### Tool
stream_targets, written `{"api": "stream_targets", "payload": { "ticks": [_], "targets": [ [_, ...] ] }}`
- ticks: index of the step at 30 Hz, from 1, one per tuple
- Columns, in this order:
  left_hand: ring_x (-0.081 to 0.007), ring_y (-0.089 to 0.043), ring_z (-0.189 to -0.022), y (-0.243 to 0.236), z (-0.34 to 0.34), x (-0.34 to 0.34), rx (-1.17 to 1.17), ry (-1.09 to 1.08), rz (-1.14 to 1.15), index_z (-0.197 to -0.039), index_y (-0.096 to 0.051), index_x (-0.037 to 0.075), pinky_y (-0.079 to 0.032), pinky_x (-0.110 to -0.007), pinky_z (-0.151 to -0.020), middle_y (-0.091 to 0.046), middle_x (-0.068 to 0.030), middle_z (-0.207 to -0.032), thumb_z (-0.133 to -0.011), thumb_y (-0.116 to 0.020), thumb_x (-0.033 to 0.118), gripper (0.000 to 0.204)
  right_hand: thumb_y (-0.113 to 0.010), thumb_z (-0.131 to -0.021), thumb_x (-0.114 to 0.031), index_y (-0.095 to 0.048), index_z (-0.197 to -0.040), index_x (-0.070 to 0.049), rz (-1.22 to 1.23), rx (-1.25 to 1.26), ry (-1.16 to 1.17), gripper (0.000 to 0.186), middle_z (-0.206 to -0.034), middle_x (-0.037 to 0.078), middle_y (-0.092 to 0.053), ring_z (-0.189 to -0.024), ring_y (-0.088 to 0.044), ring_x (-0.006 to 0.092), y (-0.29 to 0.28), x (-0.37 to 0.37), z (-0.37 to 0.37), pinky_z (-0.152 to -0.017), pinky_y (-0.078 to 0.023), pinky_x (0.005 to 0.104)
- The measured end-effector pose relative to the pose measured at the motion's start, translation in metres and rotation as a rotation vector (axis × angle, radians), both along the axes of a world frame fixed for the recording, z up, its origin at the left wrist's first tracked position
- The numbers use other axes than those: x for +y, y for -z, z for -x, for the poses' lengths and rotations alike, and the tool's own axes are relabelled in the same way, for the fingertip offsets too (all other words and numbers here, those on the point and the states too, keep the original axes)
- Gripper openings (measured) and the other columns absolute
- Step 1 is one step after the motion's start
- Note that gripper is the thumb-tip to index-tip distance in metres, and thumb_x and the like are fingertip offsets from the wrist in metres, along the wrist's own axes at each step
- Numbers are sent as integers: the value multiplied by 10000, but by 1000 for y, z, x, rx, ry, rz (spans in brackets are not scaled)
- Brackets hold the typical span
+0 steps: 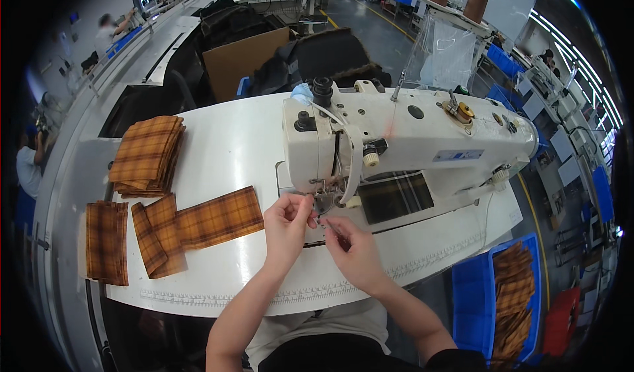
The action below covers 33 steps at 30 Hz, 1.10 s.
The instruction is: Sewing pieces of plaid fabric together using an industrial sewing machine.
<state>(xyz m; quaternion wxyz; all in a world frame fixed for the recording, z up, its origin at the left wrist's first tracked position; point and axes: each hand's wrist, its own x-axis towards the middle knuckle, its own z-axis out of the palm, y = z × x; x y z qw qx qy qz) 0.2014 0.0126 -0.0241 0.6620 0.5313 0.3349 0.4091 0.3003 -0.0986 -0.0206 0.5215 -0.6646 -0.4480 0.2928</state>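
Just in front of the needle area of a white sewing machine (409,118), both hands are close together. My left hand (286,225) is closed in a pinch, its fingertips beside the presser foot area. Facing it, my right hand (354,250) is also closed, thumb and finger pressed together. A small dark-and-shiny thing (321,223) shows between the fingertips, too small to name. Left of my hands, an orange-brown plaid strip (221,217) lies flat on the white table (218,270), with a folded plaid piece (157,236) overlapping its left end.
Two stacks of plaid pieces, a taller stack (146,154) and a smaller stack (107,243), sit at the table's left. A dark panel (396,197) lies under the machine arm. A blue bin (475,306) with plaid pieces stands at lower right. Beyond the table is a cardboard box (241,58).
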Motion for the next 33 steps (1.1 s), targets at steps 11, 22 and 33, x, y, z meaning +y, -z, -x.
{"api": "stream_targets", "payload": {
  "ticks": [11, 22, 33],
  "targets": [
    [-122, -601, -700, 1, 0, -11, 180, 95, -43, -934, -639, 71, -452, -254, -600, -660, -41, -865, -894, -684, 118, 77, -624, -896, -42, -669, -1074, -35, 61, -180, -165, 184, -765, 53, -657, -580, -513, 79, 6, -32, -17, -555, -447, 256],
    [-205, -627, -785, -9, 73, -63, 390, 473, -783, -1039, -687, 33, -512, -319, -683, -622, -79, -886, -807, -750, 25, 240, -649, -921, -133, -611, -1129, -44, 317, -56, -522, 229, -895, 90, -690, -710, -652, 226, -11, -80, -56, -641, -507, 330],
    [-185, -559, -710, -27, 78, -42, 507, 327, -864, -905, -742, 36, -470, -296, -627, -576, -59, -817, -751, -767, -50, 178, -642, -924, -375, -562, -877, -71, 76, -860, -353, 318, -790, 65, -544, -611, -624, 241, -36, -61, -41, -518, -464, 358]
  ]
}}
